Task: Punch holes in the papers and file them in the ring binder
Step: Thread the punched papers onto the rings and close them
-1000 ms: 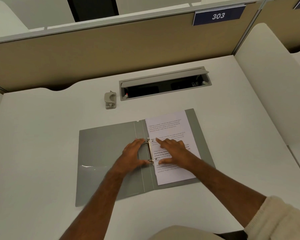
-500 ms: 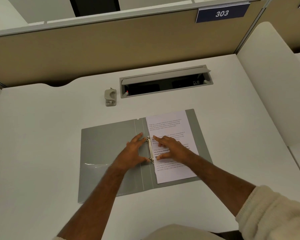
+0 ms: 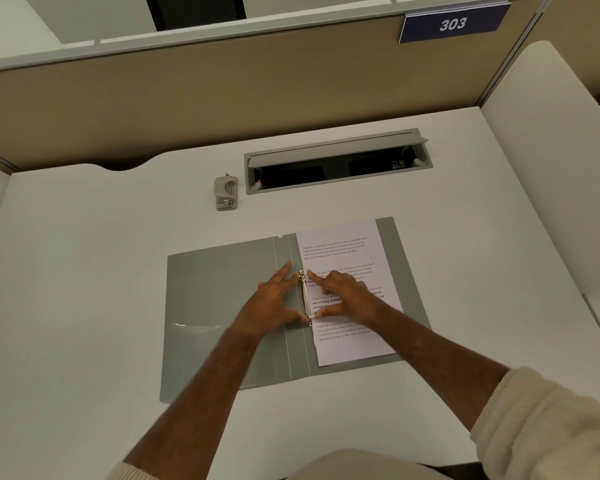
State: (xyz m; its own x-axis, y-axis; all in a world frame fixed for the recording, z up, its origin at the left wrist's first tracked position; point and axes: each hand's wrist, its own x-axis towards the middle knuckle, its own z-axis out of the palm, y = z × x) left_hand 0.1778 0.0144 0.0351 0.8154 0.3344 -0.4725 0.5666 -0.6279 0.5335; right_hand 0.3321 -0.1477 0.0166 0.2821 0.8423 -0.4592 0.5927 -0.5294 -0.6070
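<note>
A grey ring binder (image 3: 222, 306) lies open and flat in the middle of the white desk. A printed sheet of paper (image 3: 340, 244) rests on its right half, its left edge at the metal ring mechanism (image 3: 304, 296). My left hand (image 3: 269, 306) reaches the rings from the left, forefinger at the upper ring and thumb at the lower one. My right hand (image 3: 343, 296) lies on the paper and meets the same two rings from the right. Between them the hands pinch the rings. A small beige hole punch (image 3: 226, 192) sits behind the binder, apart from it.
A grey cable box (image 3: 336, 161) with its lid raised is set into the desk behind the binder. A tan partition (image 3: 222, 95) closes the back, and a white side divider (image 3: 541, 168) stands on the right. Bare desk surface lies left of the binder.
Both hands stay at the rings; the left forefinger has stretched up to the upper ring. The view has shifted slightly.
</note>
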